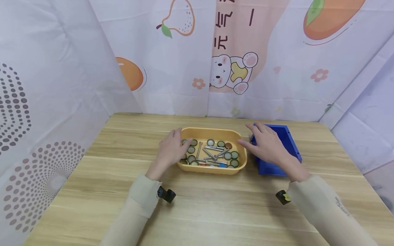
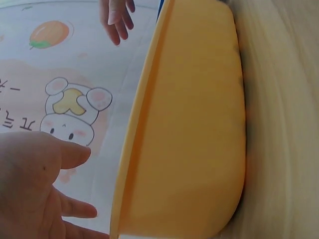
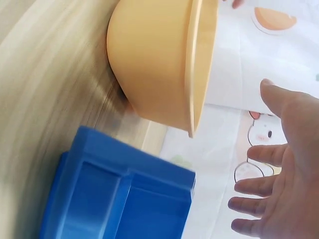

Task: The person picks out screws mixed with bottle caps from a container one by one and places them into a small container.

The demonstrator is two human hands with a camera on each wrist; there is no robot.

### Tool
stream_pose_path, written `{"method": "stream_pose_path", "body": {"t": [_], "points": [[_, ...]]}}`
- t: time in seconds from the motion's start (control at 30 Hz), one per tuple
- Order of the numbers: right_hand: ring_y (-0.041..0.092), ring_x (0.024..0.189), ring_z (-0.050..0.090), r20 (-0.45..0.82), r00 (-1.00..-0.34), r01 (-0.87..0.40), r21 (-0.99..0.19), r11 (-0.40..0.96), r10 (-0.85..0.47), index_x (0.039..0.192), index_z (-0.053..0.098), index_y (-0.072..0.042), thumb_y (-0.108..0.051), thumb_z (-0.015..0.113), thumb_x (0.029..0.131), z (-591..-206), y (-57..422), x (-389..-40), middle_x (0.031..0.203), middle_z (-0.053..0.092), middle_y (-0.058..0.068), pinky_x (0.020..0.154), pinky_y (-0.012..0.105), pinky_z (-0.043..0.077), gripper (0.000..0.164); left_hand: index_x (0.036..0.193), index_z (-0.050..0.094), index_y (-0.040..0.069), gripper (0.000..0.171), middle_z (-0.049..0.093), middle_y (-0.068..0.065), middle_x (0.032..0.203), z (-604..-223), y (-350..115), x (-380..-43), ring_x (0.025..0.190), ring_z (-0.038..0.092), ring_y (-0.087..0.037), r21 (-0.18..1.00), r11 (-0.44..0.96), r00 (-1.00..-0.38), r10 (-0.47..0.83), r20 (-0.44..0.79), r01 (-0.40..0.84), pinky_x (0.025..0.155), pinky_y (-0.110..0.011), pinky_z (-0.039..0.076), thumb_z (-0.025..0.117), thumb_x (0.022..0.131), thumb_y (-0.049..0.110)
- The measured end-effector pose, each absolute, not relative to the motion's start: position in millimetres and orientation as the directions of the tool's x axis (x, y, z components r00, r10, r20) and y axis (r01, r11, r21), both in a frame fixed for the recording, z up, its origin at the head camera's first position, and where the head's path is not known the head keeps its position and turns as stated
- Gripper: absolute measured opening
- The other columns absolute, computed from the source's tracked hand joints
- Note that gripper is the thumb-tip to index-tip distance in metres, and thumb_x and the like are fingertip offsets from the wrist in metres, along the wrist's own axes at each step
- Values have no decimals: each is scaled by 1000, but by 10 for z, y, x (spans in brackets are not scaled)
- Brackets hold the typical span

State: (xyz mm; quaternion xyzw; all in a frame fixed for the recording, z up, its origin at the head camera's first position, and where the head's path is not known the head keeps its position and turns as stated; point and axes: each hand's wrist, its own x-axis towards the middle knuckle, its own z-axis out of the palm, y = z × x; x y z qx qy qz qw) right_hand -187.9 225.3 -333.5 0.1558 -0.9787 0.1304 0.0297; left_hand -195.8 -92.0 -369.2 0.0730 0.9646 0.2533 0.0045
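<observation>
A yellow plastic tray (image 1: 212,170) lies on the table with loose bottle caps (image 1: 221,144) and long, headed metal fasteners (image 1: 210,153) inside. My left hand (image 1: 171,149) is at the tray's left end, thumb over the rim, fingers loosely spread; the left wrist view has the tray's side wall (image 2: 189,119) close beside them. Above the gap between the tray's right end and a blue plastic bin (image 1: 272,171), my right hand (image 1: 267,142) hovers with its fingers spread. Nothing is in its grasp, and it covers part of the bin's left side.
The wood-grain table (image 1: 215,208) carries both containers. Behind it hangs a white curtain (image 1: 184,99) printed with fruit and a bear. More pale cloth (image 1: 58,102) borders the left side.
</observation>
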Motion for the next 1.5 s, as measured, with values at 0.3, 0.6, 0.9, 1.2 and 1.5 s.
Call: {"method": "stream_pose_path", "body": {"t": [0.3,0.6,0.9,1.2,1.5], "points": [[46,132,44,104,-913,-408,-214,888,-394,141,49,-4,-53,57,95,-3431,1995,-2016,144,47,24,110,64,31,68,151,28,-4,79,42,-30,148,-3690,-1022,-2092,136,43,-48,475,878,-994,100,-51,65,111,-67,30,36,100,57],[38,116,56,102,-845,-533,-114,838,-524,126,63,-6,-34,70,91,-3631,1737,-2078,120,64,16,104,60,37,45,148,33,-5,88,47,-29,144,-3742,-1066,-2199,132,45,-50,390,921,-993,29,-112,-17,111,-67,26,35,96,66],[30,97,64,0,-825,-565,-26,825,-565,108,68,-13,-28,70,89,-3864,1595,-2094,99,69,6,97,56,43,24,126,48,0,72,61,-15,92,-3974,-974,-2269,76,58,-27,343,936,-988,-24,-153,-76,61,-37,43,40,94,64],[29,97,64,-63,-858,-512,9,859,-510,107,65,-10,-24,71,89,-3916,1541,-2092,103,66,9,87,48,47,23,138,38,-3,62,59,-11,85,-4010,-943,-2251,64,56,-22,483,870,-988,-30,-151,-101,52,-31,40,48,98,43],[34,103,64,-77,-870,-488,4,873,-486,104,57,-4,-22,64,92,-3979,1499,-2100,107,65,16,86,50,49,22,115,48,2,28,60,-11,86,-4035,-919,-2258,72,59,-25,478,873,-991,-38,-128,-96,54,-33,44,48,95,22]]}}
